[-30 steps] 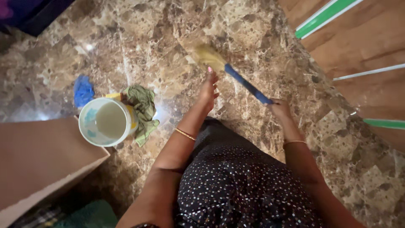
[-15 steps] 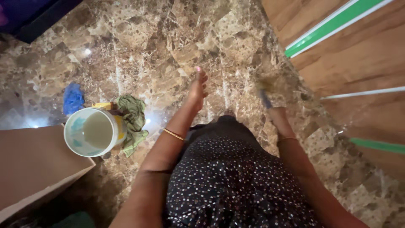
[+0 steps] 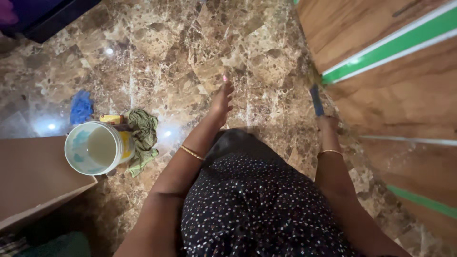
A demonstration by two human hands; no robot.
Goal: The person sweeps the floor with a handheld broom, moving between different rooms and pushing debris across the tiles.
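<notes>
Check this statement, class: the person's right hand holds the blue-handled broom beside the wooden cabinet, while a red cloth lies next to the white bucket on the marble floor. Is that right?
Not quite. The cloth next to the white bucket is green, not red, as the head view shows. The rest holds: the right hand holds the blue-handled broom beside the wooden cabinet, on the marble floor.
</notes>
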